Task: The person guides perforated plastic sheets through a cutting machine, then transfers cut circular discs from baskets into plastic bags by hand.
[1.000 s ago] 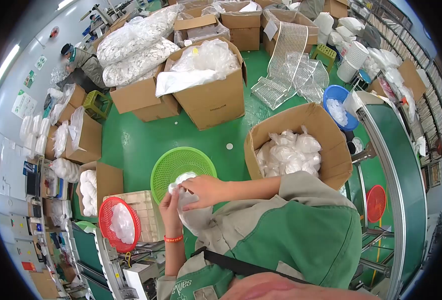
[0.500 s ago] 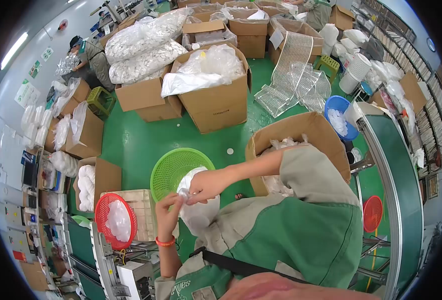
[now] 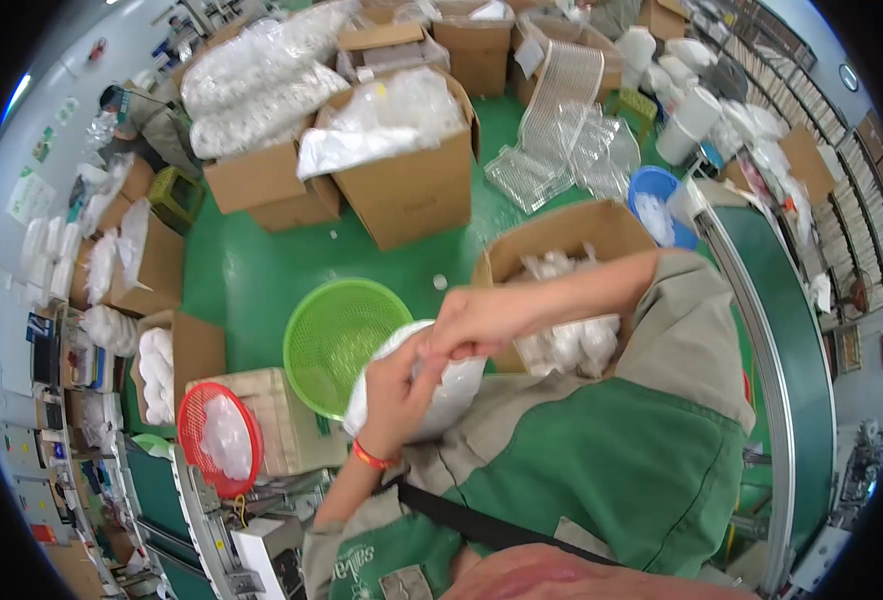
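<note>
A full white plastic bag is in front of my body, beside the rim of a green basket. My right hand is closed at the gathered top of this bag. Against it, my left hand, with an orange band at the wrist, is closed on the same bag top. The fingers overlap, so the pinched part of the bag is mostly hidden. Under my right forearm, an open cardboard box contains several white filled bags.
A red basket with clear plastic pieces is at left, beside a beige crate. Large cardboard boxes with bulging bags stand ahead. A conveyor runs along my right. A co-worker stands at far left.
Both hands have come closer together and moved right, now overlapping at the bag top. The bag has shifted right from the green basket. The whole view has tilted slightly.
</note>
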`<action>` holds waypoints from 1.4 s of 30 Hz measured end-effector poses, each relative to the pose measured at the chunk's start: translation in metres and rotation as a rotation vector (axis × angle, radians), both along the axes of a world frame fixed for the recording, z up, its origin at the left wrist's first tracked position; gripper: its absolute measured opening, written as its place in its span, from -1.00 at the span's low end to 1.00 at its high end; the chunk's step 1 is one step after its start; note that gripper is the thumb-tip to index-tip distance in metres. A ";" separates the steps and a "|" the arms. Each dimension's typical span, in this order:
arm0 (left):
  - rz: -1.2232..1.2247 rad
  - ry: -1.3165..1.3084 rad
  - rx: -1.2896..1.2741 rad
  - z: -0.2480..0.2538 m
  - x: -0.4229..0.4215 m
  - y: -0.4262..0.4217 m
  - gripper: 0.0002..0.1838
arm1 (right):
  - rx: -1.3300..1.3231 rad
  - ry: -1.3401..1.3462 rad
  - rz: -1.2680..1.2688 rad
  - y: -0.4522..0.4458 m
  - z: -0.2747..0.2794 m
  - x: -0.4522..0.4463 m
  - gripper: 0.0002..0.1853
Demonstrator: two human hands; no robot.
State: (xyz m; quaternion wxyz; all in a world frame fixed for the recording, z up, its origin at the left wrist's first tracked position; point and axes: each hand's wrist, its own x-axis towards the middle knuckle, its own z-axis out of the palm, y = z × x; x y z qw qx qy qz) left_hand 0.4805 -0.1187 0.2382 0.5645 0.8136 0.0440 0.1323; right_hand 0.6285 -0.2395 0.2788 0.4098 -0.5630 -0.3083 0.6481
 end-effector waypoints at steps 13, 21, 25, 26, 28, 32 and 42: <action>-0.449 -0.191 0.278 0.029 0.018 -0.005 -0.47 | 0.163 -0.384 -0.403 -0.107 0.073 -0.007 -0.50; -0.337 -0.208 0.321 0.008 0.013 0.016 -0.47 | 0.020 -0.809 -0.629 -0.137 0.083 -0.016 -0.64; -0.373 -0.145 0.426 -0.004 -0.007 0.017 -0.53 | 0.411 -1.055 -1.081 -0.141 0.078 -0.005 -0.77; -0.360 -0.148 0.438 -0.008 -0.012 0.020 -0.54 | 0.521 -1.009 -1.157 -0.141 0.079 -0.001 -0.74; -0.337 -0.156 0.410 -0.010 -0.026 0.025 -0.55 | 0.690 -1.002 -1.069 -0.131 0.081 0.009 -0.73; -0.210 -0.142 0.395 -0.019 -0.061 0.040 -0.55 | 0.544 -0.967 -0.704 -0.056 0.056 0.022 -0.74; 0.176 -0.009 0.081 -0.066 -0.164 0.091 -0.66 | -0.127 -0.301 0.008 0.157 -0.270 -0.010 -0.75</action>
